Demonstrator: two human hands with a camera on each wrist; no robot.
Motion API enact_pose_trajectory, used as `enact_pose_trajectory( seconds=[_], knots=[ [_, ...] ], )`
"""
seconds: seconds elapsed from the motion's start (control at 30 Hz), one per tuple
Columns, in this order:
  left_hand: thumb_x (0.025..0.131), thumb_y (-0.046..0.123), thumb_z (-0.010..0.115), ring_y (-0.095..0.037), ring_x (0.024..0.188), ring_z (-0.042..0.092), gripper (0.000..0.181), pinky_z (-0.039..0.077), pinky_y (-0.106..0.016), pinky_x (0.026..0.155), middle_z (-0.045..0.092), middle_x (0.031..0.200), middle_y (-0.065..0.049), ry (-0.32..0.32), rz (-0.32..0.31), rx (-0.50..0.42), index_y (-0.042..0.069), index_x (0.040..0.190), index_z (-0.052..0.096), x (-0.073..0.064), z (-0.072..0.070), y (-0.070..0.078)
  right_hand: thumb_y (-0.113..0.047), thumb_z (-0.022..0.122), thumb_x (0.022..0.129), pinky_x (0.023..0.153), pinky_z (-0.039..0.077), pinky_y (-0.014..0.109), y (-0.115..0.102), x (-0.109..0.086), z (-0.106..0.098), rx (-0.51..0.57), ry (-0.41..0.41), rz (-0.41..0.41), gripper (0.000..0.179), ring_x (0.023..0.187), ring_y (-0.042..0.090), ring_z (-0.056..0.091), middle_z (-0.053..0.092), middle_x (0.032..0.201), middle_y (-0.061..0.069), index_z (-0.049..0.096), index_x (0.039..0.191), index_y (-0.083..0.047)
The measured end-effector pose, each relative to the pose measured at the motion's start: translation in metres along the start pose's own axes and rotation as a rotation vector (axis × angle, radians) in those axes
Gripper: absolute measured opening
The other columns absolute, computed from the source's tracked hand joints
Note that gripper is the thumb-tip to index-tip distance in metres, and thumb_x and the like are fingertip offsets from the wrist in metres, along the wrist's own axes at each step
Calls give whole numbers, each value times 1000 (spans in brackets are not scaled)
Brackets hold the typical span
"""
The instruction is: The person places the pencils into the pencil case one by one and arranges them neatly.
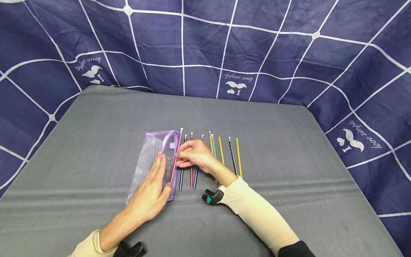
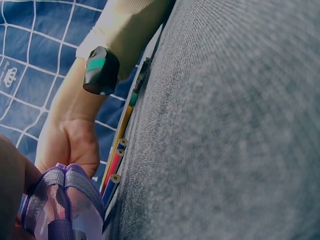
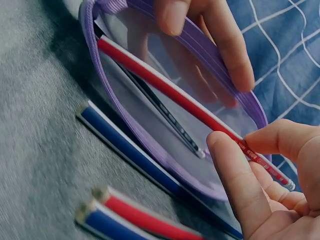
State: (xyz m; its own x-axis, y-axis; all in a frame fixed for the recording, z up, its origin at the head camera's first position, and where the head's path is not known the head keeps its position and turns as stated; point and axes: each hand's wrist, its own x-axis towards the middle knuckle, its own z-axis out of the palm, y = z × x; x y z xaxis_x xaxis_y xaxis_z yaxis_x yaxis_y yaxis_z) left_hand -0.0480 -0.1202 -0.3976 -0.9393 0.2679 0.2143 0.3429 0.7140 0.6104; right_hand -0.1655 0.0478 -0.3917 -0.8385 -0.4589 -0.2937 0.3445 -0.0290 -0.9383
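Observation:
A see-through mesh pencil pouch (image 1: 138, 171) with purple zipper trim lies on the left, its mouth spread apart. My left hand (image 1: 151, 192) holds the pouch by its zipper edge (image 3: 205, 47), some fingers showing through the mesh. Between thumb and fingers, my right hand (image 1: 197, 155) pinches a red-and-white pencil (image 3: 170, 90) near its eraser end. The pencil's other end is at the pouch mouth in the right wrist view. A dark pencil (image 3: 165, 112) lies inside the pouch. In the left wrist view the red-and-white pencil cannot be made out clearly.
Right of the pouch lie several pencils: a blue one (image 1: 181, 180), a red one (image 1: 191, 176), a black one (image 1: 232, 155) and a yellow one (image 1: 238, 157) among them. They rest on a grey cloth surface (image 1: 289, 160). A blue checked curtain (image 1: 205, 43) hangs behind.

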Motion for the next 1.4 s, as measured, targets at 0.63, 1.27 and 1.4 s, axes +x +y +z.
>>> enact_pose_trajectory(
  seconds=[0.63, 1.27, 1.4],
  knots=[
    [89, 4, 58, -35, 147, 19, 78, 27, -64, 109, 12, 162, -22, 13, 14, -9, -9, 154, 17, -1, -1, 1, 12, 60, 89, 67, 59, 30, 4, 1, 21, -15, -87, 60, 21, 65, 18, 70, 71, 89, 24, 60, 109, 17],
    [89, 4, 58, -35, 147, 19, 78, 28, -64, 109, 12, 162, -23, 5, 16, -10, -10, 153, 17, -1, -2, 1, 10, 61, 90, 62, 59, 26, 0, -1, 17, 0, -96, 13, 26, 64, 17, 70, 71, 82, 15, 58, 114, 18],
    [88, 4, 58, -36, 147, 20, 78, 28, -63, 110, 13, 161, -23, 6, 16, -8, -10, 153, 17, -1, -2, 0, 10, 61, 89, 63, 59, 26, -2, -2, 17, -2, -95, 13, 28, 64, 16, 70, 71, 81, 13, 57, 116, 18]
  ],
)
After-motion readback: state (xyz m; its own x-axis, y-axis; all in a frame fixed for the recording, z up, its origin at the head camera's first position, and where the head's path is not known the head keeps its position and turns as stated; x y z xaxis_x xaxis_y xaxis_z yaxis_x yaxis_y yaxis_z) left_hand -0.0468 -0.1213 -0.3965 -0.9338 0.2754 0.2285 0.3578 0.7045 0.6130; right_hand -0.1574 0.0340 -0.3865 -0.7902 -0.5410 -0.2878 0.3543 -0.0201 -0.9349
